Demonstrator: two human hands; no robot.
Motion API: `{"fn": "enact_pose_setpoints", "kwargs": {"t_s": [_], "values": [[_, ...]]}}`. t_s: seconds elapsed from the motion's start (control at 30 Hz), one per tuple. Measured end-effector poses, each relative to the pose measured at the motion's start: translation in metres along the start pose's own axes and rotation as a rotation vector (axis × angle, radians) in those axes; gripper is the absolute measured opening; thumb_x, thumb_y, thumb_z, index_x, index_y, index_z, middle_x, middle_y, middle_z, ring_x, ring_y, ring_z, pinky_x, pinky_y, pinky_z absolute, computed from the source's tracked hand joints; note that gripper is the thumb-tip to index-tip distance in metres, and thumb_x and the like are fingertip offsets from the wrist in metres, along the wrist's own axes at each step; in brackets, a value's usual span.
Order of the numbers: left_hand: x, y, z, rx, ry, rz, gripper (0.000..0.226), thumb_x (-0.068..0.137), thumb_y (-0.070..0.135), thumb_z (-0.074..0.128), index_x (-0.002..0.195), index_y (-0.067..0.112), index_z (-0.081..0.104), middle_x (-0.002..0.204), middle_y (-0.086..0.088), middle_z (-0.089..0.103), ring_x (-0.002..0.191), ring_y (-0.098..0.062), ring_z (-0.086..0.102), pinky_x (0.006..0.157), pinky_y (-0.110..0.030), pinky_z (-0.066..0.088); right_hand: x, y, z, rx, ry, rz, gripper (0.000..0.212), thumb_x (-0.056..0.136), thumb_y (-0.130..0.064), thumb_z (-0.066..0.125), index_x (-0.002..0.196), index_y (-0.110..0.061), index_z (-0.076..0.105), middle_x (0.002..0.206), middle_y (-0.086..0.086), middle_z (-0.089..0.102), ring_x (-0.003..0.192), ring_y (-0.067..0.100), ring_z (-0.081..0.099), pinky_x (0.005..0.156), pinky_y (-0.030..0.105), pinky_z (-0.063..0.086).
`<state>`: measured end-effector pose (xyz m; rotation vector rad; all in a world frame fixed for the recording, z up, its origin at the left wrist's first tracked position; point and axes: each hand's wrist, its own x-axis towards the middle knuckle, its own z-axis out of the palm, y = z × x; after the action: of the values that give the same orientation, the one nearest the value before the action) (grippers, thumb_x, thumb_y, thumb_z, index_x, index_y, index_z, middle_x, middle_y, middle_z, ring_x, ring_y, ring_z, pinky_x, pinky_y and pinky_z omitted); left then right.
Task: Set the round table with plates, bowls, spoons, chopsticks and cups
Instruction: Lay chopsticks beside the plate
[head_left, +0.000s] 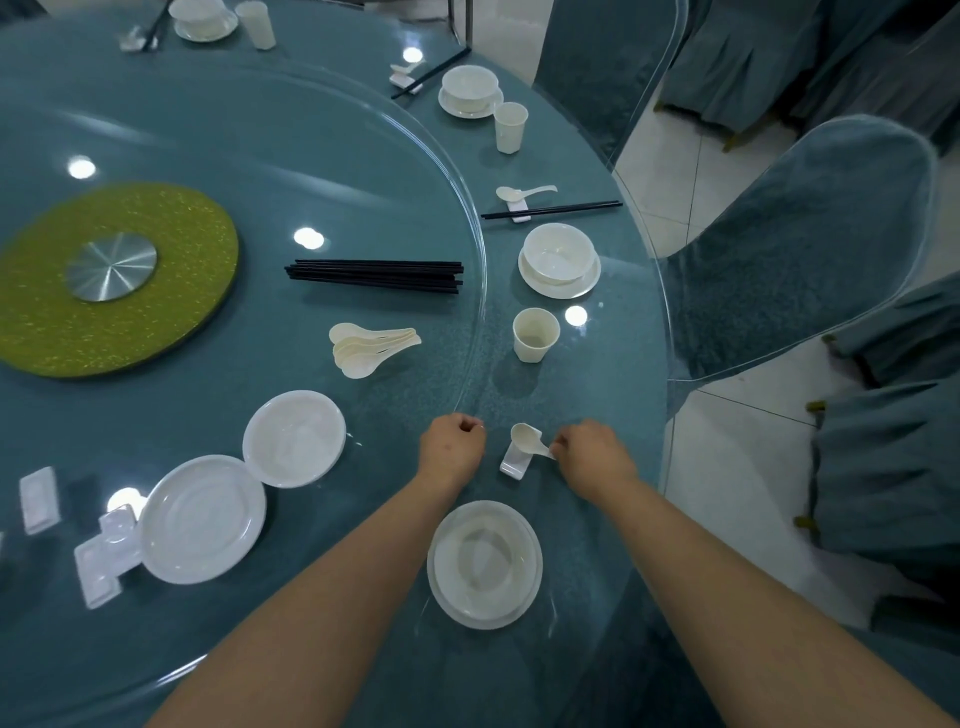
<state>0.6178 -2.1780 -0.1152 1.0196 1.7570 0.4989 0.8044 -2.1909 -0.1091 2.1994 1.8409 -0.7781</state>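
Cups (535, 334) number three, bowls (558, 254) four. Right hand (592, 454) pinches spoon (530, 439) over rest (514, 461) near desk (613, 364) edge; left hand (452, 447) curled, empty. Stacked spoon count unclear.

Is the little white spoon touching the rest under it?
Touching. The head view shows the spoon lying across the white rest, its handle pinched by the right hand. The left hand holds nothing.
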Motion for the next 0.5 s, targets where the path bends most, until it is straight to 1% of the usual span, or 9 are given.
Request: {"fn": "enact_pose_setpoints", "kwargs": {"t_s": [0.07, 0.17, 0.23, 0.27, 0.33, 0.4, 0.5], "values": [[-0.001, 0.001, -0.003, -0.005, 0.003, -0.003, 0.020, 0.089, 0.020, 0.054, 0.073, 0.028, 0.064, 0.069, 0.000, 0.070, 0.069, -0.018, 0.067, 0.071, -0.036, 0.060, -0.001, 0.000, -0.003, 0.030, 0.036, 0.004, 0.028, 0.098, -0.030, 0.046, 0.101, -0.012, 0.068, 0.108, 0.010, 0.060, 0.102, 0.030, 0.056, 0.084, 0.037, 0.048], [-0.003, 0.007, -0.014, -0.019, 0.008, 0.002, 0.020, 0.089, 0.021, 0.054, 0.073, 0.028, 0.064, 0.068, 0.001, 0.069, 0.066, -0.016, 0.065, 0.066, -0.033, 0.058, 0.000, -0.011, -0.012, 0.090, 0.103, 0.007, 0.029, 0.099, -0.027, 0.045, 0.086, -0.009, 0.063, 0.097, 0.011, 0.062, 0.089, 0.029, 0.059, 0.071, 0.032, 0.044], [0.001, 0.014, -0.025, -0.015, 0.012, 0.020, 0.020, 0.090, 0.023, 0.054, 0.073, 0.027, 0.064, 0.069, 0.002, 0.070, 0.069, -0.017, 0.066, 0.071, -0.034, 0.058, 0.005, -0.029, -0.023, 0.142, 0.138, -0.018, 0.029, 0.099, -0.027, 0.045, 0.076, -0.012, 0.056, 0.086, 0.009, 0.062, 0.079, 0.027, 0.058, 0.065, 0.031, 0.041], [0.003, 0.018, -0.032, -0.026, 0.015, 0.028, 0.019, 0.090, 0.023, 0.055, 0.073, 0.026, 0.065, 0.069, 0.002, 0.070, 0.071, -0.018, 0.067, 0.074, -0.035, 0.059, 0.009, -0.041, -0.029, 0.174, 0.157, -0.048, 0.029, 0.098, -0.027, 0.046, 0.076, -0.012, 0.055, 0.081, 0.007, 0.062, 0.075, 0.027, 0.057, 0.063, 0.031, 0.041], [0.012, 0.028, -0.047, -0.072, 0.026, 0.040, 0.017, 0.088, 0.022, 0.055, 0.075, 0.026, 0.065, 0.071, 0.001, 0.071, 0.074, -0.019, 0.069, 0.076, -0.038, 0.060, 0.018, -0.068, -0.041, 0.220, 0.198, -0.126, 0.028, 0.098, -0.029, 0.048, 0.081, -0.010, 0.059, 0.079, 0.005, 0.063, 0.072, 0.025, 0.057, 0.063, 0.032, 0.044], [0.021, 0.039, -0.060, -0.110, 0.040, 0.060, 0.014, 0.087, 0.020, 0.056, 0.078, 0.025, 0.065, 0.072, 0.000, 0.071, 0.074, -0.021, 0.070, 0.077, -0.040, 0.060, 0.028, -0.092, -0.056, 0.236, 0.221, -0.189, 0.027, 0.097, -0.030, 0.049, 0.086, -0.011, 0.064, 0.081, 0.006, 0.065, 0.074, 0.026, 0.060, 0.067, 0.034, 0.050], [0.037, 0.052, -0.086, -0.160, 0.066, 0.085, 0.014, 0.088, 0.020, 0.055, 0.081, 0.024, 0.066, 0.074, 0.000, 0.070, 0.070, -0.018, 0.068, 0.077, -0.040, 0.060, 0.051, -0.130, -0.073, 0.216, 0.260, -0.279, 0.025, 0.096, -0.029, 0.051, 0.088, -0.012, 0.066, 0.088, 0.008, 0.068, 0.083, 0.028, 0.061, 0.073, 0.034, 0.048]]}}
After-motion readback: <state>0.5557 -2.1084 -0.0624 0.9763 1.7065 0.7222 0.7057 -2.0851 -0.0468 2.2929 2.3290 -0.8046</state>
